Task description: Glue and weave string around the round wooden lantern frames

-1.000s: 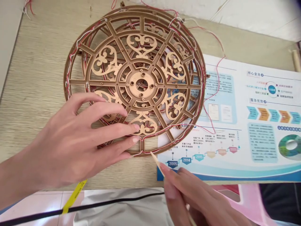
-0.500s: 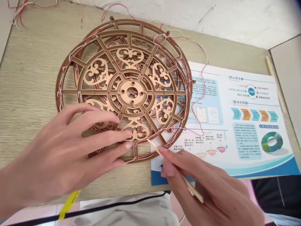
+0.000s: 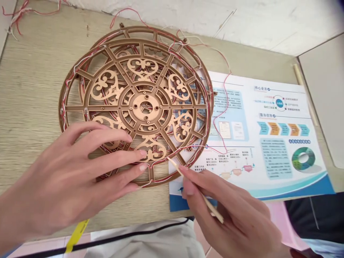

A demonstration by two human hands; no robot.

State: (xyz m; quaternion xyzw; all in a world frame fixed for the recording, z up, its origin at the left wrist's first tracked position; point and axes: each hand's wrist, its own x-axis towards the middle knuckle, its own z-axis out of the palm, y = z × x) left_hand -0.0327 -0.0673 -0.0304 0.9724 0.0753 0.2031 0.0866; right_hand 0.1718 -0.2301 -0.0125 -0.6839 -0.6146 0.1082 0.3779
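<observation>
A round bronze-coloured wheel frame [image 3: 146,107] with scroll ornaments lies on top of similar frames. Red and white wires [image 3: 70,83] run along its channels. My left hand [image 3: 88,175] rests palm down over the lower left of the frame, fingers stretched out and fingertips on the rim. In my right hand [image 3: 223,204] is a thin wooden stick [image 3: 174,165], pinched between thumb and fingers. Its tip touches the wire in the inner ring at the lower right. A loose wire end [image 3: 215,147] trails from there over the printed sheet.
A printed leaflet [image 3: 279,168] lies partly under the frames on the right. A wire bundle [image 3: 23,12] sits at the far left corner, and a wooden rod [image 3: 302,84] lies near the right edge. Below the table edge hangs a black cord [image 3: 129,235] with a yellow tag [image 3: 76,236].
The view has shifted slightly, so the frames and leaflet appear a little farther left. My left hand stays on the rim, and the stick tip remains at nearly the same spot on the wire.
</observation>
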